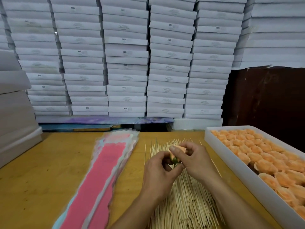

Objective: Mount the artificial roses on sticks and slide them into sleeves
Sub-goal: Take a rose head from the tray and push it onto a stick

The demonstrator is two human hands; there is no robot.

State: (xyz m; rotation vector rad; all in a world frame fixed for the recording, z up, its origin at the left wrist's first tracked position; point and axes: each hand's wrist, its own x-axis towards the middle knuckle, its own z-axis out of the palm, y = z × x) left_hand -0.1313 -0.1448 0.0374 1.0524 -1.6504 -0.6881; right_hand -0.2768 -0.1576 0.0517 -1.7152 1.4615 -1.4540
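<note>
An orange artificial rose with a green base is held above the table's middle. My right hand grips its petals, thumb on top. My left hand pinches at the green base from below; whether a stick is between its fingers is hidden. A big pile of thin wooden sticks lies under both hands. A fanned stack of pink and pale blue sleeves lies to the left of the sticks.
A white tray full of orange roses runs along the right edge of the wooden table. Stacks of white boxes form a wall behind. More boxes stand at the left edge. A dark brown panel stands at the back right.
</note>
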